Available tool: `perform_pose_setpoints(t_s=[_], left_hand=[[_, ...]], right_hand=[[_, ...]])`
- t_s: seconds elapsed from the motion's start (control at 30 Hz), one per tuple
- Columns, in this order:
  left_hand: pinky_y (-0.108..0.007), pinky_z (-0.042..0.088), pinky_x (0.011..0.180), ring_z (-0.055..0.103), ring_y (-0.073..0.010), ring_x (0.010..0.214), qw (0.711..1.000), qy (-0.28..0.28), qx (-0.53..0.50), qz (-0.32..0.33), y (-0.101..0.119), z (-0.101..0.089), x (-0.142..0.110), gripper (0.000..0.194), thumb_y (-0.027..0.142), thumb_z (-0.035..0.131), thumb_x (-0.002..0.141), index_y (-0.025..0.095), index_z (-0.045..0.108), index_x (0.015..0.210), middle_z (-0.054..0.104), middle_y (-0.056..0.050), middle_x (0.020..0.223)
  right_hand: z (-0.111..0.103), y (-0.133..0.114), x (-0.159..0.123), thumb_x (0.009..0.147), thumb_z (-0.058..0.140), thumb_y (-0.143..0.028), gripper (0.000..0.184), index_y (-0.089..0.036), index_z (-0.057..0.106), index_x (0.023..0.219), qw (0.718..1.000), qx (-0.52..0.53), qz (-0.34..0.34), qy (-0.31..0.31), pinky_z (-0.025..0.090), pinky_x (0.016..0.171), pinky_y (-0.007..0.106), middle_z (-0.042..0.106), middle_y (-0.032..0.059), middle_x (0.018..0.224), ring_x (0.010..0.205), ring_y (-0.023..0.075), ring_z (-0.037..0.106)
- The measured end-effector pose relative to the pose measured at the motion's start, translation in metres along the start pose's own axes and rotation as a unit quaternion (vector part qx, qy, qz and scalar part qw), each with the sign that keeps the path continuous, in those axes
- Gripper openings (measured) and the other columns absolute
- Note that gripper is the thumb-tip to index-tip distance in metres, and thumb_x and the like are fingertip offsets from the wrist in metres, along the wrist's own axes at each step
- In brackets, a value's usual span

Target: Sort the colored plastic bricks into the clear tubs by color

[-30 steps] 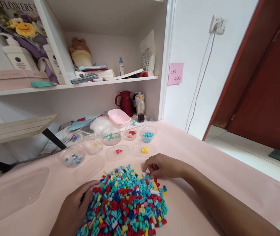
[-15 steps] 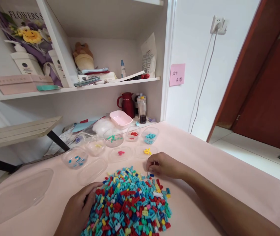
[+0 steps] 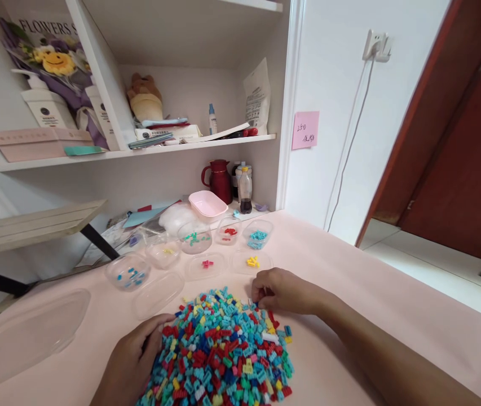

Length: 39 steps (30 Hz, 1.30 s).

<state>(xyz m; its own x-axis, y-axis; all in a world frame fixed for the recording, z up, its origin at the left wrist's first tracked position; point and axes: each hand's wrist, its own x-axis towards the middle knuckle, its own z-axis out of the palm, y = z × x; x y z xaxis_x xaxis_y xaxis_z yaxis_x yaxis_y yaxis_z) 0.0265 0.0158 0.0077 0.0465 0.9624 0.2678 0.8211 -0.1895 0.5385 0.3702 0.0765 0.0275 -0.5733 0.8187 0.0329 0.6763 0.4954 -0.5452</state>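
A heap of small coloured bricks [image 3: 221,349] lies on the pink table [image 3: 371,304] in front of me. My left hand [image 3: 132,358] rests against the heap's left edge with its fingers curled loosely along the bricks. At the heap's far right edge, my right hand [image 3: 282,290] has its fingers pinched together, on something I cannot make out. Several small clear dishes sit beyond the heap: one with yellow bricks [image 3: 252,261], one with pink bricks [image 3: 206,264], one with blue bricks [image 3: 128,275].
More clear dishes hold light-blue bricks [image 3: 257,237], red bricks [image 3: 229,231] and green bricks [image 3: 194,238]. A large clear lid [image 3: 29,332] lies at the left. A pink tub [image 3: 207,204], red jug [image 3: 219,179] and bottles stand under the shelf. A brown door [image 3: 468,141] is at the right.
My right hand has stayed at the heap's far right edge, its fingers closing tighter into a pinch. The left hand has hardly moved. The camera shifted slightly.
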Motion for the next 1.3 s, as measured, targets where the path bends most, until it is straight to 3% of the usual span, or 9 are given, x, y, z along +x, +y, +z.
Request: perform_pose_setpoints(t_s=[0.43,0.6,0.8,1.07,1.2,1.3], left_hand=[[-0.018,0.054,0.074,0.071,-0.0159,0.087,1.000,0.008,0.006,0.008,0.005,-0.002,-0.001,0.032,0.041,0.047,0.083,0.030,0.074,0.094,0.076,0.005,0.096],[-0.018,0.054,0.074,0.071,-0.0156,0.087,1.000,0.005,0.004,0.010,0.002,-0.001,-0.002,0.031,0.041,0.047,0.084,0.030,0.074,0.095,0.076,0.005,0.095],[-0.019,0.054,0.076,0.071,-0.0160,0.088,1.000,0.002,0.001,0.002,0.003,-0.001,-0.002,0.033,0.042,0.046,0.084,0.029,0.073,0.097,0.076,0.004,0.097],[-0.023,0.054,0.079,0.070,-0.0177,0.093,1.000,-0.005,0.002,-0.004,0.000,0.000,-0.002,0.036,0.044,0.043,0.085,0.029,0.073,0.099,0.075,0.003,0.101],[-0.022,0.053,0.081,0.068,-0.0172,0.096,1.000,-0.014,0.003,-0.010,-0.004,0.001,-0.002,0.036,0.045,0.042,0.086,0.030,0.072,0.099,0.074,0.004,0.103],[-0.022,0.052,0.082,0.068,-0.0169,0.096,1.000,-0.017,0.007,-0.014,-0.004,0.001,-0.002,0.037,0.046,0.041,0.086,0.031,0.072,0.100,0.074,0.004,0.104]], right_hand=[[0.001,-0.004,0.000,0.074,0.065,-0.018,0.019,-0.023,0.071,0.091,0.998,0.036,-0.058,-0.014,0.042,0.068,0.023,0.069,0.0008,0.091,0.078,0.0147,0.060],[0.005,-0.004,0.002,0.078,0.061,-0.020,0.014,-0.023,0.072,0.087,0.998,0.042,-0.048,-0.014,0.043,0.070,0.024,0.070,0.0001,0.089,0.077,0.0147,0.062],[0.001,-0.007,-0.001,0.071,0.069,-0.020,0.023,-0.024,0.071,0.094,0.998,0.036,-0.037,-0.035,0.043,0.067,0.024,0.069,0.0005,0.088,0.078,0.0155,0.061],[0.005,-0.013,0.002,0.077,0.063,-0.017,0.013,-0.022,0.073,0.084,0.995,0.067,-0.059,0.038,0.045,0.070,0.024,0.066,0.0026,0.087,0.080,0.0153,0.059],[-0.003,-0.011,0.001,0.081,0.058,-0.019,0.015,-0.022,0.072,0.085,0.991,0.084,-0.017,0.102,0.045,0.064,0.026,0.064,0.0031,0.083,0.070,0.0142,0.056],[-0.004,-0.008,-0.002,0.081,0.056,-0.019,0.016,-0.022,0.071,0.084,0.989,0.095,0.015,0.115,0.045,0.060,0.026,0.063,0.0031,0.086,0.066,0.0133,0.056]])
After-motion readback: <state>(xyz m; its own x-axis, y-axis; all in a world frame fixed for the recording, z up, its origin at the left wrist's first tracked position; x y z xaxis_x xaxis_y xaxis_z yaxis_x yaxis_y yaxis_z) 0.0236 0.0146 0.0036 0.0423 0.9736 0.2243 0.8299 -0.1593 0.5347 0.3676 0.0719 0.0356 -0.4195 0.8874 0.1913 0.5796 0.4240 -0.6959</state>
